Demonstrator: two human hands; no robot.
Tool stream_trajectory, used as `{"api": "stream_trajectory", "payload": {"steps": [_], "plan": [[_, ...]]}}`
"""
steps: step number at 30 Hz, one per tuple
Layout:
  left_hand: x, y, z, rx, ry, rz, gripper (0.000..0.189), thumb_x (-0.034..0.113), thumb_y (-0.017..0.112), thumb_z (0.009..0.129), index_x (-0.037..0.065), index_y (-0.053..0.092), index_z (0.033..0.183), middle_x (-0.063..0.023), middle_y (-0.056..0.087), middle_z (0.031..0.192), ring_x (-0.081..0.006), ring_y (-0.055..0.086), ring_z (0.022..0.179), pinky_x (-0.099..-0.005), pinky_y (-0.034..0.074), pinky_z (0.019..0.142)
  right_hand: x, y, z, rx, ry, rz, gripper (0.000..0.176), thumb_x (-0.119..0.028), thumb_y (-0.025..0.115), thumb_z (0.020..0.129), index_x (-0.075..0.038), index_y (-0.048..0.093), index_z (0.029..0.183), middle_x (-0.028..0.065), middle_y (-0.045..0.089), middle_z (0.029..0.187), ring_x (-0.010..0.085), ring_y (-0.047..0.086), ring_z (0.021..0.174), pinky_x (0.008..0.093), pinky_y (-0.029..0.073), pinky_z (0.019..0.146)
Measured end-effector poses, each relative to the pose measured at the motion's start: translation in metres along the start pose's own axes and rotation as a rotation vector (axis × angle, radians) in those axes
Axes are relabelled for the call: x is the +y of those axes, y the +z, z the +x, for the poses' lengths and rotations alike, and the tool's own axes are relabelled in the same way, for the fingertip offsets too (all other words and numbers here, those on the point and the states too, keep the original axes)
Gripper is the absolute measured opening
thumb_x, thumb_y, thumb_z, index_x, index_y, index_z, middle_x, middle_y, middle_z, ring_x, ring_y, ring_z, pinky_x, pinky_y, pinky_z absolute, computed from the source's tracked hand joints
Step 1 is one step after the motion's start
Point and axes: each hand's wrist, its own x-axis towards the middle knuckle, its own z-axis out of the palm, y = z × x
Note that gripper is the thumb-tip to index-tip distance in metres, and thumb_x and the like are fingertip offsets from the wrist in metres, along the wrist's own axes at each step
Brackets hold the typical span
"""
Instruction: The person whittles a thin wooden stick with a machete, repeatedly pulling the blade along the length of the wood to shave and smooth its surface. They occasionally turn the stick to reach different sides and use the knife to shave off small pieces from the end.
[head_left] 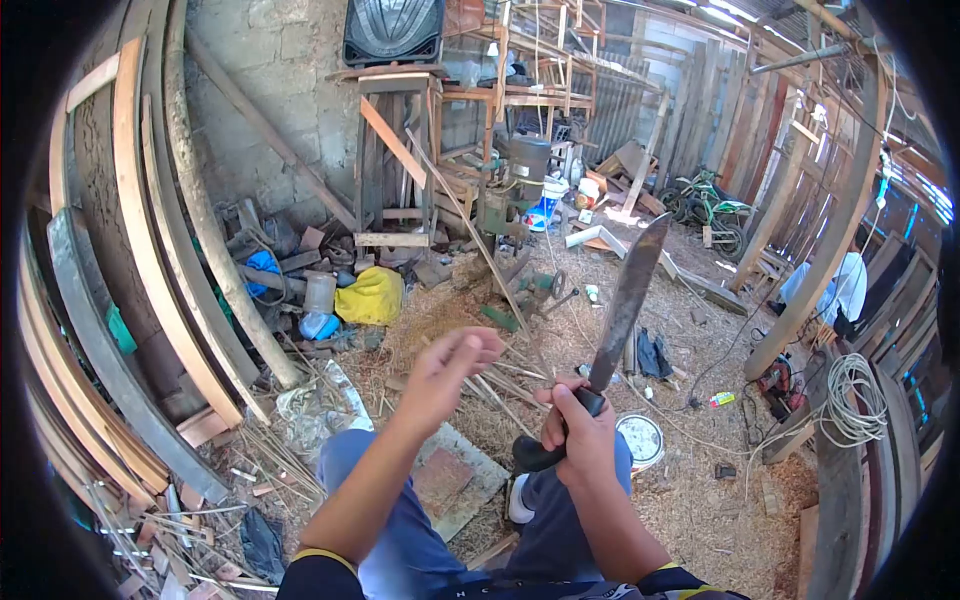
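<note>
My right hand [588, 440] is wrapped round the black handle of a machete [630, 295], whose broad, dark-stained blade points up and away from me. A long thin wooden strip [478, 232] slants down from the upper left, its near end right at my right fingertips. To the left, my left hand [440, 380] is raised in the air with its fingers apart and loosely bent, nothing in it. Below my hands, between my knees, lies a flat worn board [455, 482]. Several thin sticks [500, 395] lie on the ground beyond it.
Long planks [140, 230] lean along the left wall. A white bucket [640, 440] stands by my right knee. A yellow sack [370, 297] lies ahead left. Coiled cable [852, 400] hangs at right, near a crouching person [840, 285]. A green motorbike [710, 208] stands farther back.
</note>
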Motion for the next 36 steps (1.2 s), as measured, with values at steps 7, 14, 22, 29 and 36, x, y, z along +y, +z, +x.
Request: {"api": "stream_trajectory", "payload": {"steps": [7,14,22,29,36], "plan": [[-0.002,0.006,-0.009,-0.021,0.085,-0.107,0.030,0.017,0.056,0.111,-0.003,0.064,0.131,-0.0103,0.072,0.119,-0.0174,0.070,0.109,-0.0337,0.055,0.098,0.023,0.025,-0.012,-0.026,0.043,-0.061,0.007,-0.005,0.066,0.101,-0.002,0.064,0.107,0.0170,0.076,0.094,0.0105,0.051,0.048,0.0299,0.044,0.045],[0.005,0.003,-0.017,-0.024,0.028,-0.217,0.025,0.011,0.058,0.109,-0.002,0.065,0.129,-0.0071,0.071,0.111,-0.0154,0.070,0.101,-0.0327,0.057,0.094,0.037,0.033,-0.016,-0.066,0.026,-0.167,0.006,-0.006,0.067,0.102,-0.005,0.063,0.106,0.0166,0.076,0.095,0.0094,0.052,0.047,0.0270,0.044,0.045],[0.011,0.007,-0.021,-0.002,0.036,-0.218,0.029,0.011,0.056,0.109,-0.002,0.062,0.134,-0.0078,0.067,0.111,-0.0233,0.075,0.097,-0.0377,0.063,0.090,0.026,0.029,-0.016,-0.005,-0.030,-0.187,0.007,-0.009,0.067,0.102,-0.004,0.063,0.105,0.0174,0.077,0.095,0.0099,0.055,0.048,0.0264,0.042,0.043],[0.011,0.011,-0.016,0.092,-0.033,-0.165,0.031,0.013,0.056,0.110,-0.001,0.062,0.137,-0.0042,0.065,0.107,-0.0213,0.075,0.089,-0.0374,0.066,0.082,-0.039,-0.007,0.000,0.021,-0.087,-0.244,0.018,-0.017,0.072,0.100,-0.003,0.061,0.101,0.0081,0.063,0.067,0.0137,0.052,0.043,0.0282,0.038,0.039],[-0.004,0.026,-0.002,0.014,-0.141,0.004,0.028,0.012,0.053,0.110,0.000,0.062,0.134,-0.0021,0.062,0.100,-0.0165,0.070,0.082,-0.0339,0.062,0.075,-0.102,-0.087,0.027,-0.116,-0.143,-0.730,0.032,-0.033,0.060,0.108,-0.003,0.066,0.099,-0.0016,0.052,0.061,0.0055,0.046,0.049,0.0249,0.033,0.046]]}}
